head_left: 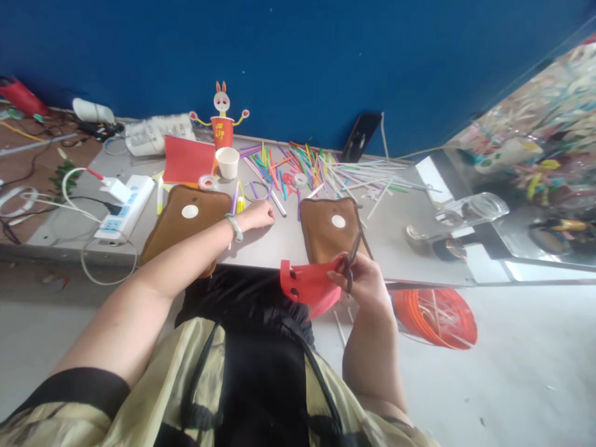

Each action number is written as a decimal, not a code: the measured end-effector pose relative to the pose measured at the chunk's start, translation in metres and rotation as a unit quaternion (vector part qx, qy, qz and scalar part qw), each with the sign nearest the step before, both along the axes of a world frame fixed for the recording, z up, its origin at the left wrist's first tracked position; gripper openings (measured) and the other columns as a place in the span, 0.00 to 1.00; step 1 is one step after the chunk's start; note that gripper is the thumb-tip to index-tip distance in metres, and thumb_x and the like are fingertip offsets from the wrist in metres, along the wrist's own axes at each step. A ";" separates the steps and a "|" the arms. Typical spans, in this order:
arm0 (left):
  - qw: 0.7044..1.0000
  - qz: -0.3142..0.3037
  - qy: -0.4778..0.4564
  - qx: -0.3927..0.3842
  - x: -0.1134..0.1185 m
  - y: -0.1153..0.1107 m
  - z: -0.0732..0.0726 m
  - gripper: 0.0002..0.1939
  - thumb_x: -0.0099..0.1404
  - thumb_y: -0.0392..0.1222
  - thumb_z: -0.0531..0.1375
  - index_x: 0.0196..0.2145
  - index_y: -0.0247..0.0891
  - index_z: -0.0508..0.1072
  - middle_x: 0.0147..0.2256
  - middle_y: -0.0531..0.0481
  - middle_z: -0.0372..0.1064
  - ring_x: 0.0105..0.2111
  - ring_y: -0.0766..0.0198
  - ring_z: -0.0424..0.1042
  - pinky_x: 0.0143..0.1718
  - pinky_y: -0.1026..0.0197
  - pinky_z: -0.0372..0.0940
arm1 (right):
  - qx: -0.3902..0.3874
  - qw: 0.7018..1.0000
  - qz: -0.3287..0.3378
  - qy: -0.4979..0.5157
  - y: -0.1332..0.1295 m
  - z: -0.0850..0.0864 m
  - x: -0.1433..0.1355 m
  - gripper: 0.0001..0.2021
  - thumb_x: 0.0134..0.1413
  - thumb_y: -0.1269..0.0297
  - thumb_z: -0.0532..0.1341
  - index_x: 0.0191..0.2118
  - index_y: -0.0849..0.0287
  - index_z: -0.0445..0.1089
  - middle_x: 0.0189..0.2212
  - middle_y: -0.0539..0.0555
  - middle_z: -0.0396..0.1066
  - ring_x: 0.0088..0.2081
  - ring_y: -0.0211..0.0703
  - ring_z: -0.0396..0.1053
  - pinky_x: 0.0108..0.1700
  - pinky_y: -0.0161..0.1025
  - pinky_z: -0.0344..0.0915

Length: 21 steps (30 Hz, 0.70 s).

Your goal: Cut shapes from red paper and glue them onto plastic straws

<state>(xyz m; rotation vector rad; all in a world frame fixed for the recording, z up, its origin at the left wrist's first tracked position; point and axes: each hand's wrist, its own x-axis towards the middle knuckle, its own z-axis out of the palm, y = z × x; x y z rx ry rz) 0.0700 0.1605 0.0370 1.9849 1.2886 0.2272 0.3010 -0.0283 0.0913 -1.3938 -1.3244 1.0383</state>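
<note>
My left hand (pixel 258 214) rests on the table between two brown hot-water bags, its fingers curled closed; whether anything is in them is hidden. The left brown bag (pixel 177 217) lies partly beneath my forearm. In front of the right brown bag (pixel 328 226), my right hand (pixel 365 279) grips a curled piece of red paper (pixel 310 279) with two dark spots and a pair of dark scissors (pixel 351 264). The red piece hangs past the table's front edge. Just beyond my left hand are a yellow marker (pixel 241 203) and some purple sticks.
Coloured paper straws (pixel 298 161) are heaped at the back. A rabbit figure stands in a red cup (pixel 222 131), near a white paper cup (pixel 227 162) and red paper (pixel 189 159). A power strip (pixel 123 211) lies left. An orange bucket (pixel 437 316) stands below, right.
</note>
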 end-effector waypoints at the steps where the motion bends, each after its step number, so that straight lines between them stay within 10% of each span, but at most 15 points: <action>1: 1.000 0.002 0.007 0.008 -0.001 0.001 0.001 0.03 0.52 0.34 0.62 0.24 0.35 0.77 0.16 0.51 0.67 0.19 0.64 0.67 0.27 0.61 0.61 | 0.000 1.000 0.002 0.000 -0.001 -0.001 0.000 0.15 0.37 0.60 0.74 0.23 0.55 0.67 0.20 0.48 0.65 0.21 0.37 0.59 0.23 0.37 0.59; 8: 0.996 0.016 0.030 0.079 0.003 0.007 0.001 0.05 0.54 0.34 0.61 0.29 0.34 0.79 0.31 0.44 0.76 0.35 0.58 0.74 0.37 0.61 0.63 | 0.011 1.000 0.010 0.006 -0.001 -0.008 -0.003 0.14 0.38 0.62 0.74 0.23 0.55 0.67 0.21 0.48 0.65 0.23 0.37 0.61 0.25 0.37 0.60; 21: 0.974 -0.094 0.186 0.090 -0.056 0.037 0.029 0.03 0.50 0.37 0.64 0.25 0.39 0.80 0.22 0.50 0.72 0.30 0.60 0.71 0.38 0.63 0.61 | 0.018 1.000 0.019 -0.004 -0.007 -0.015 0.000 0.15 0.41 0.62 0.74 0.24 0.56 0.66 0.23 0.48 0.65 0.25 0.37 0.62 0.27 0.37 0.61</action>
